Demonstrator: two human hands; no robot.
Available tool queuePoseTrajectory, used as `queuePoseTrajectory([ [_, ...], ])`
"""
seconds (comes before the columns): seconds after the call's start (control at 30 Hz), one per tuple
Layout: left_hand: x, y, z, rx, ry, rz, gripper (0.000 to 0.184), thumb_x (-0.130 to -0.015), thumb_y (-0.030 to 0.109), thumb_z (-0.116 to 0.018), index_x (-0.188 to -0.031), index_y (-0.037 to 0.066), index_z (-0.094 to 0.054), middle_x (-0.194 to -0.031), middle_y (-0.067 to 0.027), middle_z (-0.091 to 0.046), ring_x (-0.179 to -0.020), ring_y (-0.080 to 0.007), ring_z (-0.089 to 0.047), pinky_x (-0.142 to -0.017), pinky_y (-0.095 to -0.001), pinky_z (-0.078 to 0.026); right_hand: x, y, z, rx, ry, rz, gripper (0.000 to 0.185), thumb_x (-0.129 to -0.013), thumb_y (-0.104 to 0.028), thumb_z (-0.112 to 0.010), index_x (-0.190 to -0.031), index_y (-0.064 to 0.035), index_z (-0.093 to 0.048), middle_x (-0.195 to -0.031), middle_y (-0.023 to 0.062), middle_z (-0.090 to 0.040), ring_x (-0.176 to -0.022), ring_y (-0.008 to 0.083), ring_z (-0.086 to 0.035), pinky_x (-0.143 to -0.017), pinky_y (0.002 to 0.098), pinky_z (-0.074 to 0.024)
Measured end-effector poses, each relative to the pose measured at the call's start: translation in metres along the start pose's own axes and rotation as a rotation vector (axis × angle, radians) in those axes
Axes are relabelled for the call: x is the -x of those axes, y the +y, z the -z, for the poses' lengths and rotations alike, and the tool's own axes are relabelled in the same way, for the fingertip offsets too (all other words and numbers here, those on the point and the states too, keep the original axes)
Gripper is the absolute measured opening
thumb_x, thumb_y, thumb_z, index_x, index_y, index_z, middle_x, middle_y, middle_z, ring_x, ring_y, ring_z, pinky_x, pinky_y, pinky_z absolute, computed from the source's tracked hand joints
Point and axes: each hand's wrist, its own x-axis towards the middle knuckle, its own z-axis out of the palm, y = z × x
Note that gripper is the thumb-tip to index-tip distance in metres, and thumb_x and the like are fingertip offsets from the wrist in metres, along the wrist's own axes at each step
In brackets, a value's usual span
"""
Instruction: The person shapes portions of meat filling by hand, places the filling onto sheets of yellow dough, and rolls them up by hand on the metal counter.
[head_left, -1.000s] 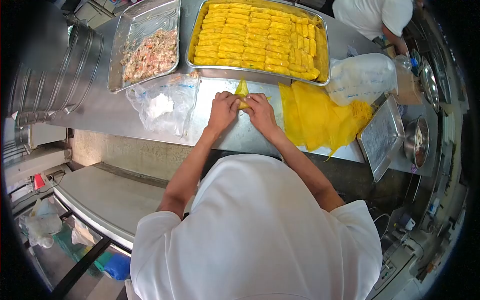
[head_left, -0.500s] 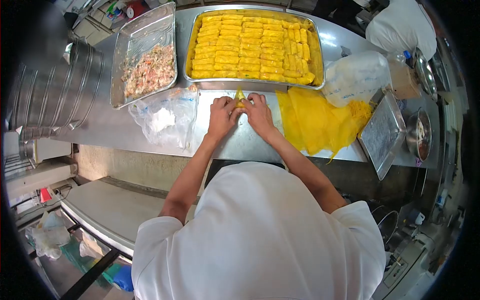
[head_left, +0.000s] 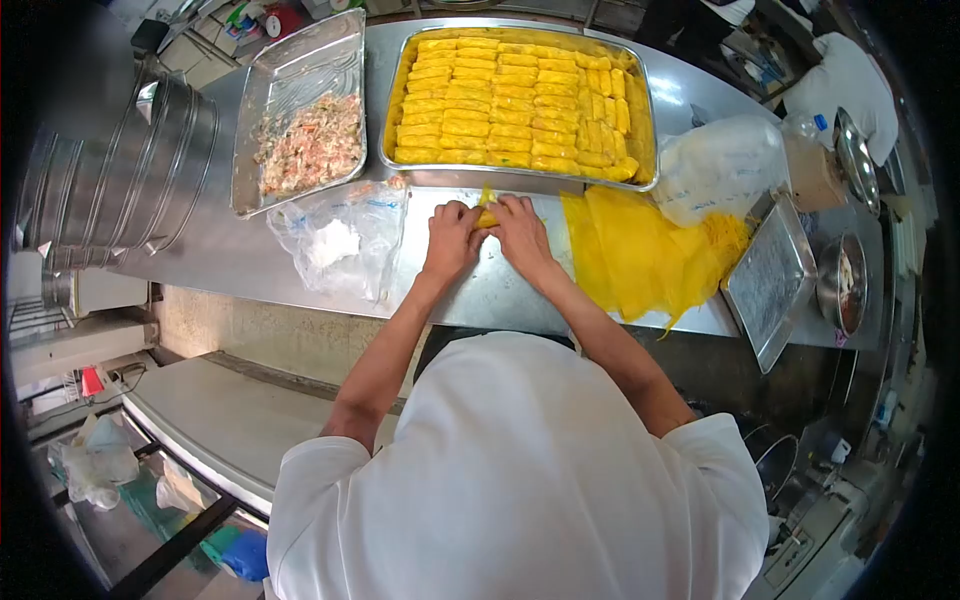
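Observation:
Between my two hands lies a small yellow roll (head_left: 487,217), its wrapper tip sticking out on the far side. My left hand (head_left: 452,236) has its fingers closed on the roll's left end. At the other end, my right hand (head_left: 522,236) grips it too, fingers curled. Just beyond my hands stands a deep metal tray (head_left: 530,181) packed with rows of yellow rolls (head_left: 495,100). Thin yellow wrapper sheets (head_left: 625,250) lie in a pile to the right. On the left, a pinkish minced filling (head_left: 310,140) sits in a tilted metal pan (head_left: 290,70).
A clear plastic bag (head_left: 345,255) with something white lies left of my hands. Stacked metal pots (head_left: 120,180) stand far left. To the right are a bulky plastic bag (head_left: 715,165), an angled tray (head_left: 775,285) and a metal bowl (head_left: 842,285). Another person's white sleeve (head_left: 845,95) shows at upper right.
The yellow piece between my hands now looks more tightly rolled, with less of its pointed flap showing. My view has shifted slightly; the person at upper right has moved rightward.

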Motion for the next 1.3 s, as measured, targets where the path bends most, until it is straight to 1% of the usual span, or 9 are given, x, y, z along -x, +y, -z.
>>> queuePoseTrajectory([
  [0.17, 0.023, 0.006, 0.028, 0.136, 0.008, 0.039, 0.046, -0.080, 0.018, -0.070, -0.122, 0.003, -0.058, -0.101, -0.0179, -0.054, -0.096, -0.0347, -0.050, -0.085, -0.0423, -0.044, 0.009, 0.002, 0.012, -0.009, -0.149, -0.015, 0.032, -0.073, -0.006, -0.070, -0.105, -0.0072, -0.066, -0.103, 0.0084, -0.058, -0.100, 0.0310, -0.052, -0.083, 0.0401, -0.0485],
  [0.23, 0.038, -0.007, 0.052, 0.074, 0.264, 0.137, 0.043, -0.084, 0.019, -0.066, -0.122, 0.002, -0.057, -0.103, -0.0199, -0.053, -0.096, -0.0350, -0.050, -0.086, -0.0436, -0.043, 0.018, 0.001, 0.020, -0.047, -0.166, -0.033, 0.032, -0.071, -0.004, -0.071, -0.103, -0.0074, -0.067, -0.104, 0.0083, -0.058, -0.099, 0.0305, -0.053, -0.084, 0.0392, -0.0486],
  [0.37, 0.066, -0.065, 0.090, -0.266, 0.329, 0.486, 0.042, -0.088, 0.028, -0.062, -0.125, 0.007, -0.058, -0.110, -0.0222, -0.052, -0.102, -0.0383, -0.048, -0.087, -0.0477, -0.042, 0.027, -0.005, 0.025, -0.067, -0.179, -0.077, 0.034, -0.070, -0.001, -0.071, -0.103, -0.0068, -0.067, -0.106, 0.0090, -0.057, -0.101, 0.0305, -0.051, -0.086, 0.0386, -0.0477],
  [0.57, 0.065, -0.102, 0.095, -0.524, 0.104, 0.667, 0.052, -0.084, 0.046, -0.063, -0.123, 0.012, -0.060, -0.121, -0.0225, -0.045, -0.109, -0.0415, -0.044, -0.089, -0.0530, -0.041, 0.026, -0.007, 0.025, -0.086, -0.200, -0.109, 0.037, -0.070, -0.001, -0.071, -0.106, -0.0064, -0.066, -0.112, 0.0099, -0.056, -0.105, 0.0313, -0.051, -0.088, 0.0388, -0.0467],
  [0.73, 0.057, -0.087, 0.105, -0.318, 0.351, 0.674, 0.057, -0.081, 0.035, -0.069, -0.128, 0.010, -0.051, -0.119, -0.0237, -0.047, -0.107, -0.0410, -0.045, -0.093, -0.0524, -0.038, 0.034, -0.001, 0.028, -0.117, -0.097, -0.116, 0.039, -0.070, -0.001, -0.071, -0.109, -0.0073, -0.066, -0.117, 0.0104, -0.056, -0.106, 0.0316, -0.053, -0.089, 0.0386, -0.0467],
  [0.97, 0.043, 0.010, 0.054, 0.013, 0.002, 0.072, 0.047, -0.085, 0.027, -0.065, -0.127, 0.007, -0.055, -0.125, -0.0244, -0.045, -0.118, -0.0392, -0.040, -0.101, -0.0463, -0.033, 0.041, -0.002, 0.027, -0.141, -0.069, -0.071, 0.032, -0.072, -0.002, -0.069, -0.103, -0.0068, -0.067, -0.107, 0.0098, -0.060, -0.101, 0.0301, -0.056, -0.085, 0.0387, -0.0489],
  [1.1, 0.015, 0.028, 0.015, -0.131, -0.113, -0.015, 0.043, -0.094, 0.041, -0.045, -0.131, 0.020, -0.055, -0.143, -0.0219, -0.032, -0.129, -0.0475, -0.027, -0.103, -0.0604, -0.023, 0.043, 0.005, 0.021, -0.161, -0.014, -0.035, 0.028, -0.074, -0.004, -0.068, -0.102, -0.0057, -0.068, -0.105, 0.0104, -0.061, -0.099, 0.0303, -0.057, -0.085, 0.0384, -0.0485],
  [1.2, -0.001, 0.013, 0.000, -0.240, -0.076, 0.151, 0.043, -0.096, 0.041, -0.041, -0.134, 0.023, -0.053, -0.150, -0.0197, -0.024, -0.135, -0.0495, -0.016, -0.102, -0.0673, -0.017, 0.041, 0.002, 0.024, -0.153, -0.036, -0.064, 0.026, -0.074, -0.004, -0.068, -0.100, -0.0052, -0.069, -0.106, 0.0107, -0.061, -0.099, 0.0305, -0.057, -0.086, 0.0379, -0.0484],
  [1.3, 0.008, 0.028, 0.015, -0.196, -0.114, 0.004, 0.045, -0.097, 0.043, -0.040, -0.135, 0.023, -0.053, -0.152, -0.0195, -0.021, -0.136, -0.0505, -0.014, -0.101, -0.0681, -0.017, 0.042, 0.000, 0.027, -0.118, -0.048, -0.067, 0.024, -0.074, -0.004, -0.068, -0.098, -0.0052, -0.069, -0.106, 0.0105, -0.061, -0.099, 0.0306, -0.057, -0.086, 0.0379, -0.0485],
])
